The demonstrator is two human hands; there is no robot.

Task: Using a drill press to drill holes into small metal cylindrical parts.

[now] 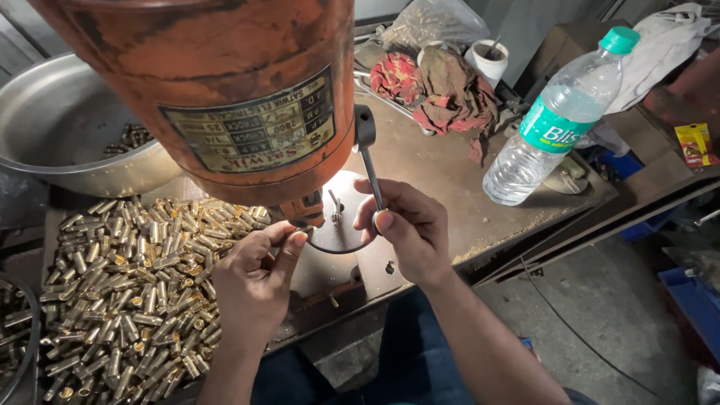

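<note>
Left hand [255, 277] pinches something small, hidden by its fingertips, under the orange drill press [225, 90], just at the spindle. Right hand [409, 229] grips the feed lever [370, 169] beside the round work plate [341, 225]. A big heap of brass casings [127, 285] lies left of the hands, seemingly waiting; far fewer pieces sit in the metal bowl [67, 127] behind. Farther off stand a water bottle [559, 124] and rags [442, 90].

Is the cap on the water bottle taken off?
No, the water bottle on the bench stands upright with its green cap in place on the neck.
</note>
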